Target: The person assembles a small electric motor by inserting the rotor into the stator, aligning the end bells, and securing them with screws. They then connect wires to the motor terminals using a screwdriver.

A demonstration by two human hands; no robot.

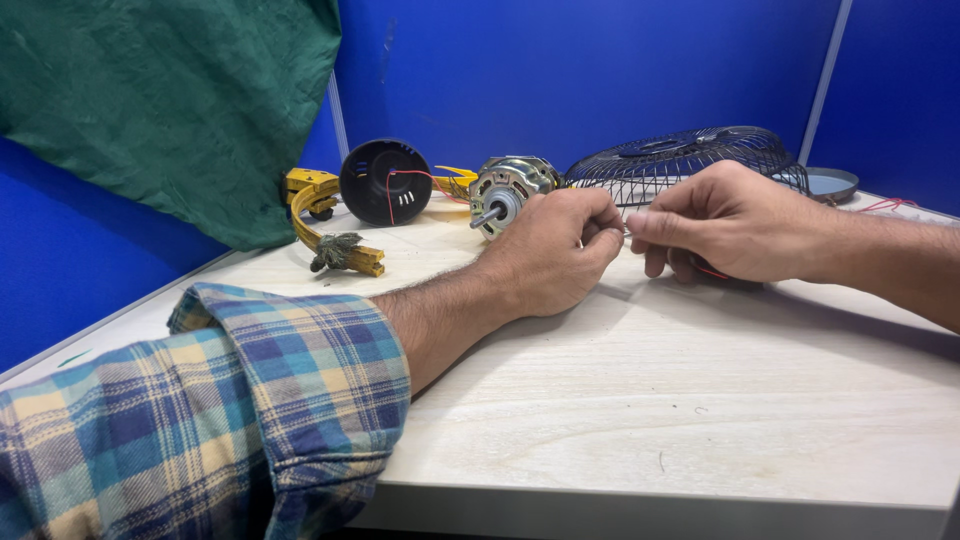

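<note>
We find the left hand (pixel 555 250) and right hand (pixel 725 222) meeting fingertip to fingertip over the counter (pixel 700 400), each grip pinched on a thin wire (pixel 712 272). The fan motor (pixel 505 195) lies bare beside the wire guard (pixel 690 160); reassembly appears outstanding.

Pale wood-grain table (pixel 640 420), set into a corner. Far edge crowded: yellow curved plastic piece (pixel 325 228) with a small dark clump on it, black round housing (pixel 385 181) on its side trailing a red wire, metal fan motor (pixel 505 192) with its shaft pointing forward, black wire fan guard (pixel 690 160) lying dome-up, grey round dish (pixel 832 184) behind that. Resting mid-table, left hand (pixel 555 252) and right hand (pixel 725 222), fingertips meeting.
</note>
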